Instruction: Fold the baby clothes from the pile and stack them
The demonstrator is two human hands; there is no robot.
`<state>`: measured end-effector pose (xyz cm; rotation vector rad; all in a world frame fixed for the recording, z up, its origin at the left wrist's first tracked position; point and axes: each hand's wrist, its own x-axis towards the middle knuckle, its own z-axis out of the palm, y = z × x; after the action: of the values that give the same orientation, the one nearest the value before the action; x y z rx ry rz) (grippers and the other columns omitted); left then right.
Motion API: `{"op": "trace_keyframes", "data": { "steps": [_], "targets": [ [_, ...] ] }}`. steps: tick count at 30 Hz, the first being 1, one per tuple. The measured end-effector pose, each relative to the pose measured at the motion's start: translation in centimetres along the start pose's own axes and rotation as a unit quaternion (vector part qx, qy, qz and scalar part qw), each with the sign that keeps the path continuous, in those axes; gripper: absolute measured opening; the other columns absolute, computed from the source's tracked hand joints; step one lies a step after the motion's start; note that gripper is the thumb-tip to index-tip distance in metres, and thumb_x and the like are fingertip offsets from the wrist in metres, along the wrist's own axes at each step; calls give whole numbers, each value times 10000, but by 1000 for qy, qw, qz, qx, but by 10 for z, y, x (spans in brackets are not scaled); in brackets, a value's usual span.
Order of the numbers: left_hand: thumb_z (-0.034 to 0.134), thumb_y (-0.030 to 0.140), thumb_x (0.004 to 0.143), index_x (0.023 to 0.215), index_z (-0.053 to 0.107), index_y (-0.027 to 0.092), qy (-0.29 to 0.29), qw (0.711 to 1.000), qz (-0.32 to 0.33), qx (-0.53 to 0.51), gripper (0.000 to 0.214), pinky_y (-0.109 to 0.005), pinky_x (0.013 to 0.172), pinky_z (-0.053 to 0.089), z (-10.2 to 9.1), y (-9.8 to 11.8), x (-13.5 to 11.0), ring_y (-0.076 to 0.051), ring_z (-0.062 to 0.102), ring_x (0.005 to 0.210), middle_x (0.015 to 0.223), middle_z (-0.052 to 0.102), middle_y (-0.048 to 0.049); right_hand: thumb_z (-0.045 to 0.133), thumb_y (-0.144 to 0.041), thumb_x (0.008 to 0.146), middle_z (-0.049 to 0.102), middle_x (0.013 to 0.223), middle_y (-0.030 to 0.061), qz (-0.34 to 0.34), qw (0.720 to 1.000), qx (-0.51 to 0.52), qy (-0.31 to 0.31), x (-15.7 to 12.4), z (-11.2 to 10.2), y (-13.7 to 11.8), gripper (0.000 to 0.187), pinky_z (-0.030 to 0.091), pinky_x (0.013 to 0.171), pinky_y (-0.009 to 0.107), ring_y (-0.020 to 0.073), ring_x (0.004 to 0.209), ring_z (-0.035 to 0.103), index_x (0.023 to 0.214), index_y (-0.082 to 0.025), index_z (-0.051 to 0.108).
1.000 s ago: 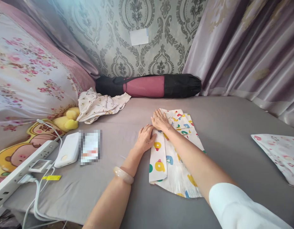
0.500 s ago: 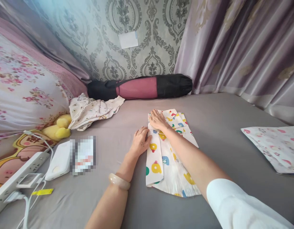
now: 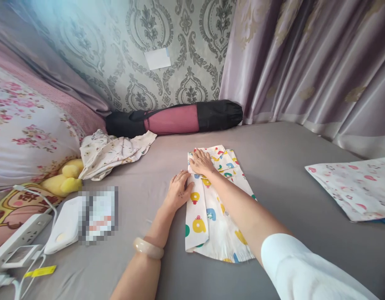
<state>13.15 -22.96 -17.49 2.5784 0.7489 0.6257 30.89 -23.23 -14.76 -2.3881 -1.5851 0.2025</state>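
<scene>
A white child's garment (image 3: 225, 225) with yellow, green, blue and red prints lies partly folded on the grey bed sheet (image 3: 282, 179). Its left side is turned inward in a long strip, and a short part is folded over near the far end. My right hand (image 3: 201, 161) rests flat on the far left corner of the cloth, fingers stretched out. At the left edge of the garment lies my left hand (image 3: 180, 189), palm down with fingers extended, the thumb touching the cloth. My right forearm crosses over the garment and hides part of it.
A crumpled printed cloth (image 3: 113, 152) and a yellow plush toy (image 3: 65, 179) lie to the left. Nearer are a white power bank (image 3: 64, 225), a blurred-out item (image 3: 101, 214) and a power strip (image 3: 22, 237) with cables. A rolled mat bag (image 3: 173, 118) lies along the wall. Folded heart-print fabric (image 3: 357, 187) is at right.
The whole view has shifted slightly, so things appear a little further left. Both hands keep nearly the same places on the garment, and its folds look unchanged.
</scene>
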Motion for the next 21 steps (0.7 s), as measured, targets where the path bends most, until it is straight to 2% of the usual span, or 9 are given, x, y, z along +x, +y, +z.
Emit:
{"op": "trace_keyframes", "data": {
  "steps": [3,5,8,13,17,21],
  "targets": [
    [504,300,907,1250,560,195,-6,1000,0,1,364,-500,1134,364,0,0,0,-282,444,1381,1389,578,-118,118,-442,1010,165,1645,83,8,998,55,-43,0,-18,10,637,93,1209,456,205,1509,118,1558,-143,241],
    [503,312,907,1261,557,195,-8,1000,1,-1,376,-505,1133,362,0,1,-1,-283,441,1383,1395,575,-117,105,-444,1009,160,1645,91,22,998,60,-24,-3,-29,23,643,96,1209,465,213,1511,110,1560,-136,230],
    [498,331,912,1278,551,213,-15,1000,-2,0,389,-519,1137,349,-1,2,-1,-283,431,1391,1411,563,-109,147,-402,1007,181,1636,121,61,998,10,27,-11,-37,49,635,61,1212,488,242,1510,110,1546,-88,264],
    [493,351,918,1313,536,232,-37,999,-14,11,415,-540,1149,317,-5,6,-2,-285,411,1405,1440,537,-100,159,-397,1005,237,1620,131,96,993,-42,45,-21,-24,78,632,110,1208,474,249,1501,150,1528,-74,305],
    [492,357,921,1319,537,233,-39,999,-18,14,420,-505,1160,312,-7,9,-2,-266,410,1408,1443,537,-94,168,-405,1008,257,1610,147,96,991,-66,59,-21,-11,81,630,130,1202,482,248,1490,188,1518,-68,319],
    [493,356,920,1310,544,212,-46,999,-24,17,420,-491,1165,306,-9,11,-2,-260,413,1406,1446,534,-103,153,-404,1011,271,1608,135,95,992,-61,61,-20,-13,81,626,132,1204,462,241,1490,187,1516,-79,330]
  ]
}}
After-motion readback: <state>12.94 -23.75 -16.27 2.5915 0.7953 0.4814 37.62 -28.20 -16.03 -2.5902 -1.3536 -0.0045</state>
